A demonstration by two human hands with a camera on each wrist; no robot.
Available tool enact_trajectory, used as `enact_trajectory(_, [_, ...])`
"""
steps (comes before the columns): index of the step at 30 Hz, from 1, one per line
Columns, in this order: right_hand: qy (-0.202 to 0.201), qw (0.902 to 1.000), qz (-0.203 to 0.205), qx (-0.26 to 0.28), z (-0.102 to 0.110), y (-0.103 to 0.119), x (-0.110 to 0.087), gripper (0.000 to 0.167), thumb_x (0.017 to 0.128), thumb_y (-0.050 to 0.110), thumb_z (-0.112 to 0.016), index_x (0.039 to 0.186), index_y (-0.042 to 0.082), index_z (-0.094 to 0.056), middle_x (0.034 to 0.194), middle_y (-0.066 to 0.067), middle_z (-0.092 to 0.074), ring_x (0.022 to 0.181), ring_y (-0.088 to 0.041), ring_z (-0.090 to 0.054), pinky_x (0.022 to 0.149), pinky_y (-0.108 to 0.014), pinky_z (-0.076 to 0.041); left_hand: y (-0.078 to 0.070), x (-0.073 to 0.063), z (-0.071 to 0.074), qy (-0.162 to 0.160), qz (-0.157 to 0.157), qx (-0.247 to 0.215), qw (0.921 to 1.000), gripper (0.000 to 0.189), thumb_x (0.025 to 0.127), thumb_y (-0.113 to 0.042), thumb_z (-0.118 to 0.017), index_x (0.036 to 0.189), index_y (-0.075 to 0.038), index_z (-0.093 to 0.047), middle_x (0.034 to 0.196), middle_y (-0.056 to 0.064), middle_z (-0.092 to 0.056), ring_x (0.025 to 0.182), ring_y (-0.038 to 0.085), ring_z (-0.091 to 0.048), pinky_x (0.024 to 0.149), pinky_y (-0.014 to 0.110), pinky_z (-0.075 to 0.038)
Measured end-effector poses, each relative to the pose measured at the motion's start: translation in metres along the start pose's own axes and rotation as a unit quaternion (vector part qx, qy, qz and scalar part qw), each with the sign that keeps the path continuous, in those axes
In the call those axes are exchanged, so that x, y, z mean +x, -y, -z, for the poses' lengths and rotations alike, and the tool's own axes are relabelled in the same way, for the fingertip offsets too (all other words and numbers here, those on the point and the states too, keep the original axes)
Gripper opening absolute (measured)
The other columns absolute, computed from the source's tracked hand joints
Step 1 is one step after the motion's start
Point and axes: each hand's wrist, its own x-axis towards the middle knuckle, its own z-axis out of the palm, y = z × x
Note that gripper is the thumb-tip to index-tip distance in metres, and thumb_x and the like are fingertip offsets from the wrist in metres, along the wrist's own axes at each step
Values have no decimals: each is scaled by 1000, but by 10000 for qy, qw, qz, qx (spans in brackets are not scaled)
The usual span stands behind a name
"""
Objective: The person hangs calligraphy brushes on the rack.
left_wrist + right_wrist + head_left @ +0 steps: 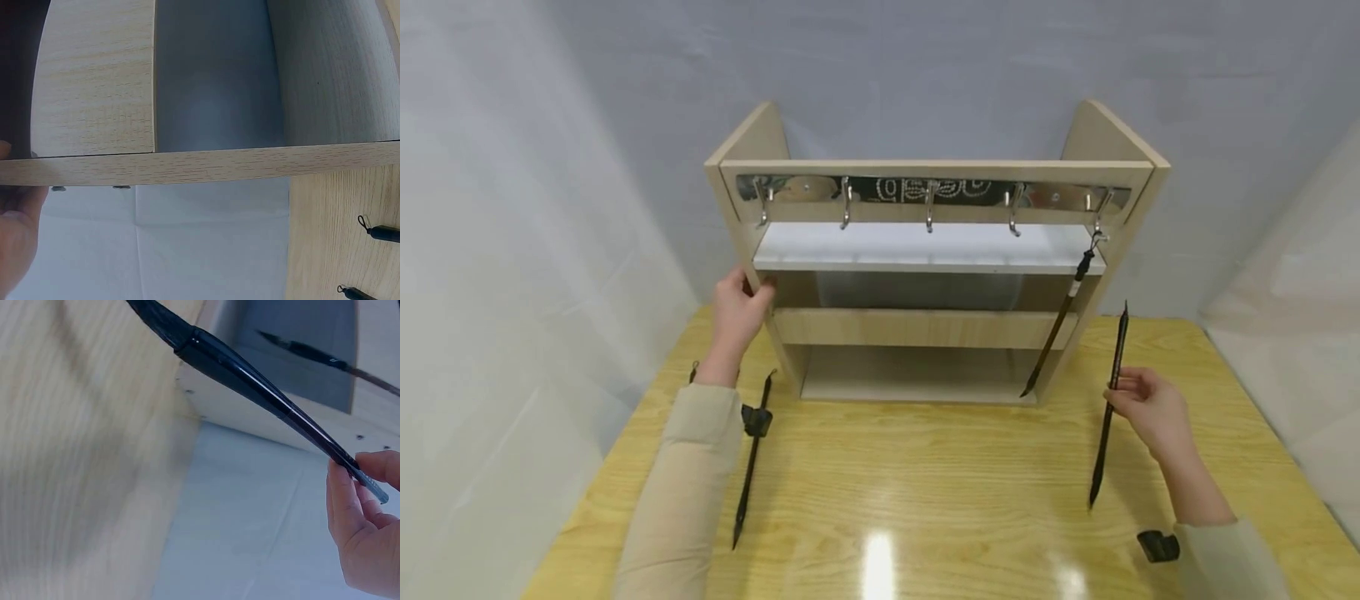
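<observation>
1. Left hand (741, 308) gripped the rack (895, 327) by its side.
2. Right hand (1153, 417) pinched a brush (1105, 429), raised beside the rack.
3. Hanging seemed in hand; the next move likely called for reaching a free hook (1015, 210).

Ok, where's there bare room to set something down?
The widest bare patch is the table in front of the rack, between the brush lying at left and the brush in the right hand. The rack's white shelf shows bare too. Crowded at left, where the left sleeve mostly hides another brush.
</observation>
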Motion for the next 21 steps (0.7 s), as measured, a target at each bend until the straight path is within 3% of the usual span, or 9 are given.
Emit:
enact_trajectory(13, [-569, 9971, 386, -321, -2, 34, -18, 38, 83, 16, -62, 111, -8, -51, 96, -19, -58, 70, 14, -46, 59, -8, -43, -1, 0, 0, 70, 168, 16, 9998, 20, 84, -9, -53, 94, 8, -57, 75, 18, -57, 59, 16, -47, 47, 18, -39])
enact_trajectory(21, [-724, 9941, 736, -326, -6, 50, -27, 31, 80, 11, -64, 106, -4, -55, 86, 0, -59, 72, 13, -49, 60, -8, -45, 0, 1, 0, 71, 219, 6, 9997, 21, 84, -8, -53, 96, 8, -57, 78, 19, -58, 61, 16, -48, 48, 18, -40])
